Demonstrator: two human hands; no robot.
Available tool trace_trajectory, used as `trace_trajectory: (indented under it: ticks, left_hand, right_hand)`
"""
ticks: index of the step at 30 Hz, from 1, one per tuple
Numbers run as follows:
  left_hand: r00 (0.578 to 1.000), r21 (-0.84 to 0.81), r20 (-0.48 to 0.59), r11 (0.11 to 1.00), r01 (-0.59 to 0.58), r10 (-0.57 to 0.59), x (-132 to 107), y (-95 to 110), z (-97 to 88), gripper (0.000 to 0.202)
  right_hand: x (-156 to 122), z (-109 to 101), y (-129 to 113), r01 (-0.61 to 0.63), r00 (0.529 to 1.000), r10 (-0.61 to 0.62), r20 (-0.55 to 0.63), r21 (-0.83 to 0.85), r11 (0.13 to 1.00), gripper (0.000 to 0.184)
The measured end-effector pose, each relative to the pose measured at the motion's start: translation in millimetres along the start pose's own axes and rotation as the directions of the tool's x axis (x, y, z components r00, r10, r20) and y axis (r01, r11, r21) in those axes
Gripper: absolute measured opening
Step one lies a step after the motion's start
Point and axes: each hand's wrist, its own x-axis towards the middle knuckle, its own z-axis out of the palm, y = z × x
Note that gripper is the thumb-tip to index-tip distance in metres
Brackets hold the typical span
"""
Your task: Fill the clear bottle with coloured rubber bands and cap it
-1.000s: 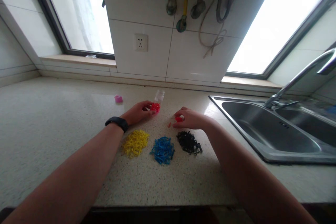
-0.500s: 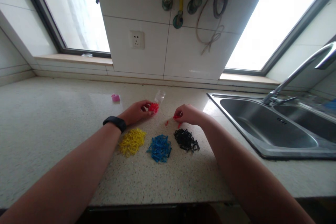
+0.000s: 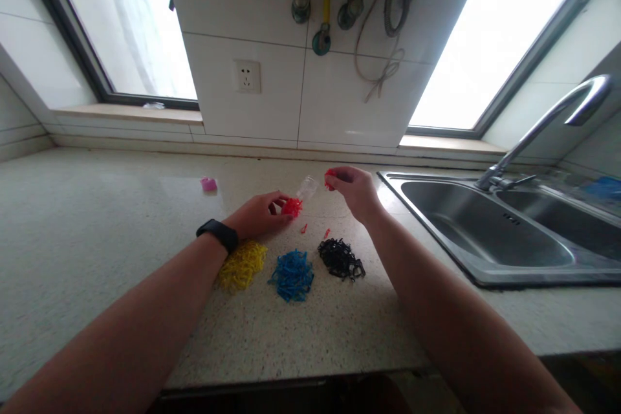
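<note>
My left hand (image 3: 264,215) is closed on a small clear plastic bag (image 3: 307,187) whose lower part bulges with red rubber bands (image 3: 292,207). To its right and slightly higher, my right hand (image 3: 355,190) pinches a small clump of red rubber bands (image 3: 330,180) between thumb and fingers. Two loose red bands (image 3: 303,228) lie on the counter between the hands and the piles. Nearer me are a yellow pile (image 3: 245,265), a blue pile (image 3: 292,276) and a black pile (image 3: 340,258) of similar small bands. My left wrist partly overlaps the yellow pile.
A pink object (image 3: 209,184) sits on the speckled counter (image 3: 121,239) at the back left. To the right is a steel sink (image 3: 485,226) with a tall faucet (image 3: 538,126). Behind stands a tiled wall with a socket (image 3: 248,76), pipes and two windows.
My right hand has lifted up and away from the counter with the red bands, toward the bag's mouth. My left hand and the bag have shifted slightly right and nearer me.
</note>
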Motion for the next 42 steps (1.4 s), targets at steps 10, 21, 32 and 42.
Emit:
trace_trajectory:
  ticks: [10,21,32,42]
  left_hand:
    - [0.999,-0.014,0.033,1.0,-0.004,0.005,-1.3,9.0,0.3,0.049]
    - [1.0,-0.032,0.031,0.999,-0.002,0.003,-1.4,7.4,-0.6,0.051]
    - [0.999,-0.04,0.033,0.999,-0.005,0.006,-0.2,4.3,0.0,0.051]
    - [0.999,-0.054,0.042,0.998,-0.013,0.015,-1.3,3.6,-2.4,0.053]
  right_hand:
    - [-9.4,23.4,-1.4,0.173,0.985,-0.172,0.025,-0.026,0.985,0.023]
    - [-12.5,21.1,-2.0,0.276,0.957,-0.247,0.149,-0.227,0.934,0.031]
    - [-9.1,12.7,-4.8,0.207,0.97,-0.179,0.162,-0.182,0.961,0.035]
    - [-8.1,-18.5,-3.1,0.185,0.933,-0.026,0.358,-0.418,0.889,0.024]
